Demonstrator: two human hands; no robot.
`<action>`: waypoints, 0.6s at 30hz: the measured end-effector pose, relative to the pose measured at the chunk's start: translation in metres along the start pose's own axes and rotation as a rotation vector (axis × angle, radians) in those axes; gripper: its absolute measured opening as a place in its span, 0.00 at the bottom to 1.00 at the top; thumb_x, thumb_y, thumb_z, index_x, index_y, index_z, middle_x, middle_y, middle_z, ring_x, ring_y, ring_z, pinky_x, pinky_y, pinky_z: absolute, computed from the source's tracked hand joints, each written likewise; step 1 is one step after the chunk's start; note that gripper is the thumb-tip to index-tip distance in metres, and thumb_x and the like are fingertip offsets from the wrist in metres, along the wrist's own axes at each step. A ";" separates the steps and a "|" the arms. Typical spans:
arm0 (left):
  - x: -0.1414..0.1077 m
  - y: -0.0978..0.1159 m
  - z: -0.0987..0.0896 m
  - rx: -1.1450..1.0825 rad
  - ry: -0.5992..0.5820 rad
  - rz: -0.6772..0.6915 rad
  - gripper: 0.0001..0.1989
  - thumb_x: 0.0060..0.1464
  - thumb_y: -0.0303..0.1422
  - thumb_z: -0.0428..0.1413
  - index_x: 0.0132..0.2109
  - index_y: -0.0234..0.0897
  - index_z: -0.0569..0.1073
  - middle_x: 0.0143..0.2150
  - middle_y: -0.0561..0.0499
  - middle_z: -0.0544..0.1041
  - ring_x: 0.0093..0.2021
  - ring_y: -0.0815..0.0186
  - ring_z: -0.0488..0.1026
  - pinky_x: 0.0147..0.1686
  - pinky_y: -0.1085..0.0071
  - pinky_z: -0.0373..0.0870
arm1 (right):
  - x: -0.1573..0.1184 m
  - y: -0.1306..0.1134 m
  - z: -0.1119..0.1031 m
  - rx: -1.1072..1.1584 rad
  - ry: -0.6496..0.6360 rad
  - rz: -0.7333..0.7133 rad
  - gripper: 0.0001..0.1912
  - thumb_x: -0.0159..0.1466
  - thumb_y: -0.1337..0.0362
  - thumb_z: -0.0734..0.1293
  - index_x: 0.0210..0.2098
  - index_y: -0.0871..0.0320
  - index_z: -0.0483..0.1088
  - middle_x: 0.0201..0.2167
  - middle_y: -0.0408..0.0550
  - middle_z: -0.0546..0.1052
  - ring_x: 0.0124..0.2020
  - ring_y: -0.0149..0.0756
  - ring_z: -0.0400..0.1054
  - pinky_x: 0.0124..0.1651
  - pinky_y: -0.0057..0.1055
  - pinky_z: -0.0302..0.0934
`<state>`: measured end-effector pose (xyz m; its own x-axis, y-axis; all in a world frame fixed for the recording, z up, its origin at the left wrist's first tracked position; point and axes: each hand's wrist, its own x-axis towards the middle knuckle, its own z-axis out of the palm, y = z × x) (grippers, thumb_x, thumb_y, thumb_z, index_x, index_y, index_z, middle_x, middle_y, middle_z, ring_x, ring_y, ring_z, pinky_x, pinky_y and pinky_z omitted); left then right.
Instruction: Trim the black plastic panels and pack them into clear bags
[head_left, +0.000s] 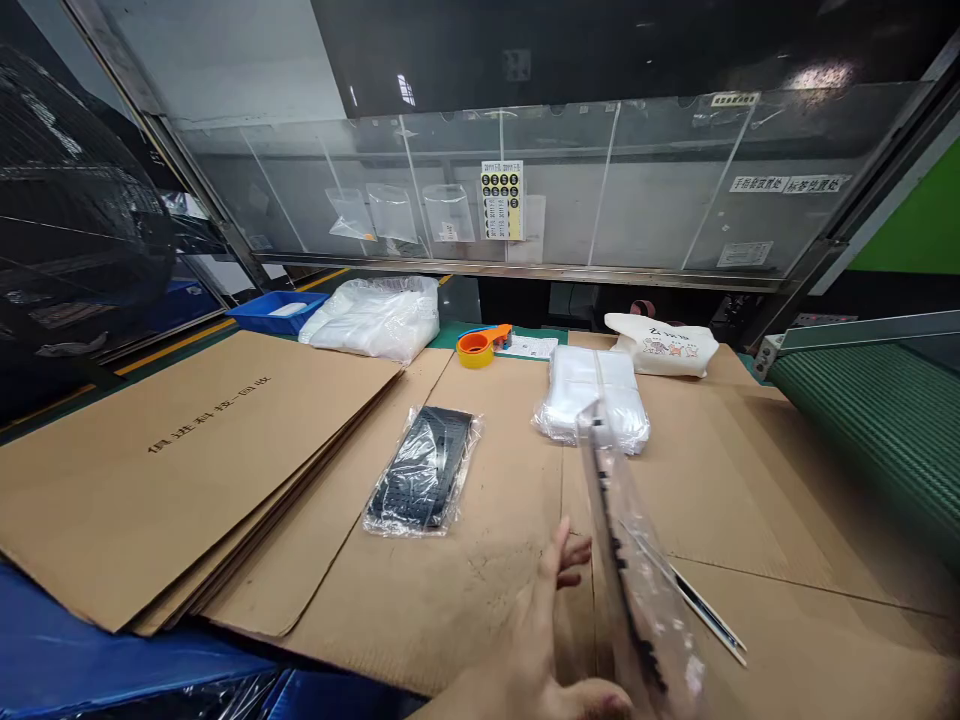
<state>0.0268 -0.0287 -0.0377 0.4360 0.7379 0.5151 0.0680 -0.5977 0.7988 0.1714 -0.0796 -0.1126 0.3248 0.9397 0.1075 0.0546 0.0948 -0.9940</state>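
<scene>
A dark, thin panel in a clear plastic bag [619, 560] stands nearly edge-on at the front, blurred by motion. Just left of it is my left hand [536, 625], its fingers stretched and apart, palm towards the bag. The thumb is close to the bag's lower end; whether it touches I cannot tell. My right hand does not show. Flat on the cardboard [480, 590] lies another black perforated panel in a clear bag [426, 470]. Partly behind the upright bag rests a pair of tweezers or thin sticks [705, 605].
A stack of flat cardboard sheets [202, 450] lies left. Towards the back are a blue tray [262, 318], a large clear bag [375, 315], an orange tape dispenser [480, 347], a banded stack of plastic bags [592, 390] and a white pouch [664, 345]. A green conveyor belt [877, 420] borders the right.
</scene>
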 end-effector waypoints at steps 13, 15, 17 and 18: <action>-0.015 -0.027 -0.023 -0.643 0.669 -0.651 0.23 0.52 0.42 0.58 0.50 0.33 0.70 0.48 0.36 0.77 0.47 0.53 0.77 0.41 0.60 0.77 | 0.049 -0.034 0.066 -0.636 -0.278 -0.923 0.29 0.64 0.79 0.53 0.62 0.56 0.63 0.56 0.49 0.72 0.62 0.41 0.61 0.60 0.43 0.62; -0.013 -0.036 -0.037 -0.606 0.652 -0.657 0.13 0.55 0.38 0.55 0.44 0.34 0.70 0.45 0.40 0.79 0.45 0.56 0.77 0.40 0.63 0.77 | 0.048 -0.037 0.067 -0.627 -0.299 -0.947 0.29 0.63 0.80 0.53 0.60 0.57 0.66 0.56 0.48 0.72 0.61 0.39 0.62 0.59 0.40 0.63; -0.016 -0.048 -0.045 -0.620 0.599 -0.689 0.07 0.60 0.36 0.50 0.41 0.37 0.68 0.43 0.45 0.80 0.43 0.61 0.78 0.41 0.66 0.76 | 0.047 -0.037 0.063 -0.600 -0.324 -0.956 0.29 0.62 0.80 0.54 0.58 0.57 0.67 0.56 0.48 0.72 0.60 0.38 0.63 0.58 0.38 0.64; -0.019 -0.052 -0.047 -0.657 0.556 -0.712 0.07 0.62 0.36 0.49 0.39 0.38 0.67 0.41 0.48 0.80 0.41 0.64 0.79 0.41 0.68 0.75 | 0.046 -0.036 0.060 -0.582 -0.336 -0.947 0.28 0.62 0.80 0.54 0.58 0.57 0.67 0.56 0.48 0.72 0.60 0.38 0.63 0.58 0.37 0.65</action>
<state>-0.0275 0.0030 -0.0750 0.0136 0.9818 -0.1895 -0.4172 0.1778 0.8913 0.1275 -0.0198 -0.0734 -0.3402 0.6217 0.7055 0.5960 0.7229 -0.3496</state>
